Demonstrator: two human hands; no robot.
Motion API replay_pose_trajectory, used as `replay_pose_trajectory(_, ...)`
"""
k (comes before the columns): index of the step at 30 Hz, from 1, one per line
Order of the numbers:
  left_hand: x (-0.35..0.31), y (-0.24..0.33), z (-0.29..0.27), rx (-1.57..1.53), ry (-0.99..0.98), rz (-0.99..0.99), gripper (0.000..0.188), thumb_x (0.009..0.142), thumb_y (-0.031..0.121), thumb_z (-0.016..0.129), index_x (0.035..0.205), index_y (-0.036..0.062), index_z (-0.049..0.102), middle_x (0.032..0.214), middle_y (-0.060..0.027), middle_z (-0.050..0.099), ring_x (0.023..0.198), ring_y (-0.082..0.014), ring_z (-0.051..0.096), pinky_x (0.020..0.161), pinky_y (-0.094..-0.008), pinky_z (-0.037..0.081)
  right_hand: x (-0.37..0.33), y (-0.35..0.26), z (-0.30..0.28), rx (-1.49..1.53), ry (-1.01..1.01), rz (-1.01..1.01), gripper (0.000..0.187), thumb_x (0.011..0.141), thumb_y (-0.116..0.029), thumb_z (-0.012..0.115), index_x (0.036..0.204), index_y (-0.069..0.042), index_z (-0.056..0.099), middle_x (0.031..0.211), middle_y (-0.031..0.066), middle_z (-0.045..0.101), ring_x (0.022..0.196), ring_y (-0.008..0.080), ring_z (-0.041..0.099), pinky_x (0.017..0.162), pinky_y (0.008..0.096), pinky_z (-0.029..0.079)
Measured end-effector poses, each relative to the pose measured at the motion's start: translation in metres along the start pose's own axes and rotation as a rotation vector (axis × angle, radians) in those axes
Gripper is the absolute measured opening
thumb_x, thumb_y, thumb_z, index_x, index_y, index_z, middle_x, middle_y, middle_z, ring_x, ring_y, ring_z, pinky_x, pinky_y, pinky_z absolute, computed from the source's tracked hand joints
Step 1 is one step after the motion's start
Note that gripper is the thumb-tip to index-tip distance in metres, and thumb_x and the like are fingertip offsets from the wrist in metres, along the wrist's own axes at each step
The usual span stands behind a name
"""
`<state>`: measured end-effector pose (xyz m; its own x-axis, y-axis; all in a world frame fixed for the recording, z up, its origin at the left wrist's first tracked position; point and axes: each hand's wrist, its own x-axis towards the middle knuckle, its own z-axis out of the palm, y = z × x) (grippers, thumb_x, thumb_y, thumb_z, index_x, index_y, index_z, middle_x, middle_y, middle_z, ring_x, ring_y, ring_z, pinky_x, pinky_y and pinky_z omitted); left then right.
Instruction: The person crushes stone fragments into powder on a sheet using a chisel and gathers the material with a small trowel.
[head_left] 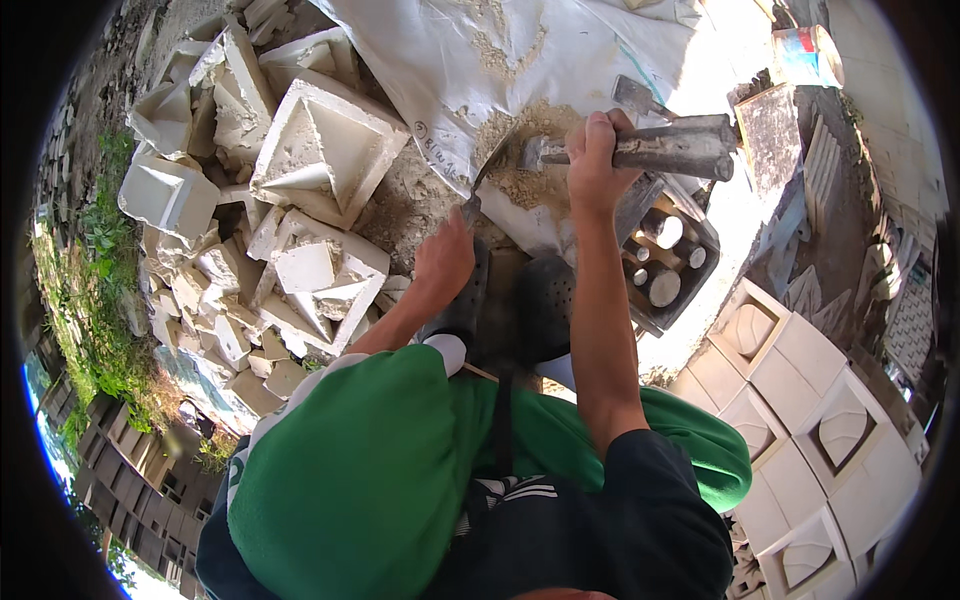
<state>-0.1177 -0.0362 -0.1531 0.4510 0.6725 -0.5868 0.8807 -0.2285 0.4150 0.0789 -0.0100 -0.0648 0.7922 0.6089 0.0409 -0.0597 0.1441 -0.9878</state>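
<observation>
Ahead of me a white sheet [400,45] stretches over the ground, its near edge ending just beyond my feet; broken pale cast pieces [215,270] crowd its left side, and a dark crate [655,318] stands near my right forearm. Between my two grips lie only sheet and crumbs, and the sheet runs on past them. My left grip [447,252] is closed around the handle of a thin, curved dark tool [492,165], its tip at the pale crumbs [530,185]. My right grip [600,165] is clenched on a long grey bar-like object [675,147], held over the sheet, its thick rounded end pointing right and its narrower end left; its surface is smudged and scuffed, and I cannot tell its exact kind. Another flat-headed tool [632,95] lies just beyond it. The crate holds pale, round-ended cylinders [663,288]. Square cast blocks [330,150] with hollowed faces lie at left, beside green plants [110,290]; a bucket [822,57] stands far right, and pale relief tiles [840,420] are ranked at lower right. Sunlight falls brightly on the sheet's right part.
</observation>
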Motion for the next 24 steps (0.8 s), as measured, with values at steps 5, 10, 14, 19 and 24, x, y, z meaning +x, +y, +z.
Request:
replay_pose_trajectory(5, 0.001, 0.004, -0.003, -0.016, -0.019, 0.016, 0.042, 0.094, 0.028, 0.044, 0.125, 0.0017, 0.036, 0.097, -0.0266, 0.06, 0.085, -0.0461, 0.06, 0.075, -0.0559, 0.046, -0.019, -0.035, 0.003, 0.058, 0.151, -0.112, 0.027, 0.084, -0.009, 0.046, 0.061, -0.012, 0.031, 0.048, -0.0023, 0.031, 0.043, 0.0065, 0.027, 0.041, 0.025, 0.024)
replay_pose_trajectory(10, -0.002, 0.011, -0.007, -0.035, -0.045, -0.009, 0.041, 0.094, 0.029, 0.044, 0.124, 0.0028, 0.037, 0.1, -0.0267, 0.06, 0.088, -0.0472, 0.059, 0.078, -0.056, 0.046, -0.009, 0.023, -0.004, -0.009, 0.159, -0.071, 0.026, 0.083, -0.007, 0.046, 0.062, -0.012, 0.032, 0.048, -0.0018, 0.031, 0.043, 0.0073, 0.027, 0.041, 0.0248, 0.025)
replay_pose_trajectory(14, 0.0, 0.009, -0.009, -0.009, -0.017, -0.011, 0.041, 0.094, 0.028, 0.045, 0.124, 0.0023, 0.036, 0.098, -0.0265, 0.06, 0.087, -0.0472, 0.06, 0.077, -0.0561, 0.046, -0.005, -0.042, 0.004, 0.119, 0.207, -0.001, 0.027, 0.082, -0.003, 0.045, 0.061, -0.012, 0.029, 0.05, -0.0021, 0.031, 0.043, 0.0073, 0.026, 0.042, 0.0248, 0.024)
replay_pose_trajectory(19, -0.003, 0.01, 0.0, 0.038, -0.013, 0.0, 0.036, 0.094, 0.026, 0.045, 0.119, 0.0022, 0.038, 0.097, -0.0255, 0.061, 0.086, -0.0462, 0.06, 0.076, -0.0561, 0.046, -0.019, 0.007, -0.003, 0.187, 0.198, -0.044, 0.022, 0.086, -0.005, 0.049, 0.065, -0.006, 0.04, 0.055, -0.0027, 0.038, 0.048, 0.0056, 0.034, 0.043, 0.0245, 0.027)
replay_pose_trajectory(24, -0.003, 0.009, -0.005, 0.038, -0.003, 0.016, 0.039, 0.094, 0.027, 0.045, 0.121, 0.0013, 0.037, 0.099, -0.0247, 0.061, 0.087, -0.0454, 0.06, 0.077, -0.0562, 0.046, 0.008, 0.01, 0.007, 0.046, 0.106, 0.002, 0.025, 0.082, -0.002, 0.047, 0.064, -0.01, 0.031, 0.051, -0.0023, 0.033, 0.044, 0.0077, 0.031, 0.042, 0.0264, 0.026)
